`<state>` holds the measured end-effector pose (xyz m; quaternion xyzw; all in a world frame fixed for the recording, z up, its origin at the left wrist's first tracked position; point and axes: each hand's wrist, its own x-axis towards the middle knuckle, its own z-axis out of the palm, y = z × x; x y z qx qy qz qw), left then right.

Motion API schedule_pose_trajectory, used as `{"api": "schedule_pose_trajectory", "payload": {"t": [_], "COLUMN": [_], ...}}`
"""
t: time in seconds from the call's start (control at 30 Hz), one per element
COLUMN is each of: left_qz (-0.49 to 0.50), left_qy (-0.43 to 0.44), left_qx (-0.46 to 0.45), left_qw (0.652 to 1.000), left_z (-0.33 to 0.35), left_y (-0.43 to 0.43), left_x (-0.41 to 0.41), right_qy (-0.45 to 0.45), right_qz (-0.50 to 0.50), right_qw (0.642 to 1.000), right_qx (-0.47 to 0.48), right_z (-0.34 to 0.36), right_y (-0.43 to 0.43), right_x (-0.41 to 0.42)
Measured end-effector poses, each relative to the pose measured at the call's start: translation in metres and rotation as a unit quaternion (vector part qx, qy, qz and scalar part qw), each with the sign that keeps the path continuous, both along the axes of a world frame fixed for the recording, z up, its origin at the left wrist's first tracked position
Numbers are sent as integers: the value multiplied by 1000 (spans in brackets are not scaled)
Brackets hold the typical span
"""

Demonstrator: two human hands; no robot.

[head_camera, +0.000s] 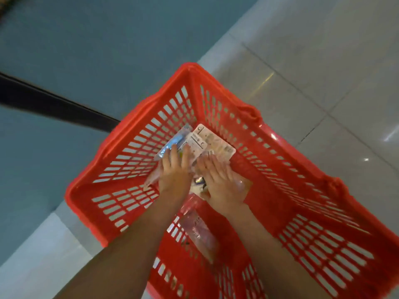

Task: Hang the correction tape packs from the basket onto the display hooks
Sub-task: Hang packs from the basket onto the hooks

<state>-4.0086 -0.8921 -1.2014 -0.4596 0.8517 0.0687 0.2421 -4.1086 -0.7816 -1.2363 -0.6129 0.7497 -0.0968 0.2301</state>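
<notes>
A red slatted plastic basket [269,152] stands on the floor below me. On its bottom lie several correction tape packs: white card backs [212,140], a blue-fronted pack [172,142] and a clear pack [197,227] nearer me. Both arms reach down into the basket. My left hand [174,171] lies flat with straight fingers on the blue-fronted pack. My right hand [220,180] lies flat, fingers spread, on the packs beside it. Parts of the packs are hidden under the hands. The display hooks are out of view.
Pale glossy floor tiles [323,72] spread to the right and behind the basket. A teal-grey panel [86,50] with a dark strip [54,104] runs along the left. The basket's folded red handles [250,112] rest on its right rim.
</notes>
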Motion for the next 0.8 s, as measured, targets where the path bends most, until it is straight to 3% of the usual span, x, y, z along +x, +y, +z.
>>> {"api": "schedule_pose_trajectory", "payload": {"t": [0.17, 0.3, 0.53, 0.6, 0.8], "left_qz": [35, 42, 21, 72, 207], "left_qy": [10, 14, 194, 219, 151], "left_qx": [-49, 11, -20, 23, 103], "left_qw": [998, 999, 981, 973, 961], "left_z": [-6, 10, 24, 32, 37], "left_y": [3, 15, 26, 33, 39], "left_x": [14, 5, 13, 12, 10], "right_qy": [62, 115, 126, 125, 83], "right_qz": [-12, -33, -33, -37, -32], "right_qw": [998, 993, 991, 991, 996], "right_qx": [-15, -10, 40, 43, 16], "right_z": [-12, -2, 4, 5, 11], "right_y": [5, 21, 63, 80, 79], "right_x": [5, 6, 1, 2, 4]}}
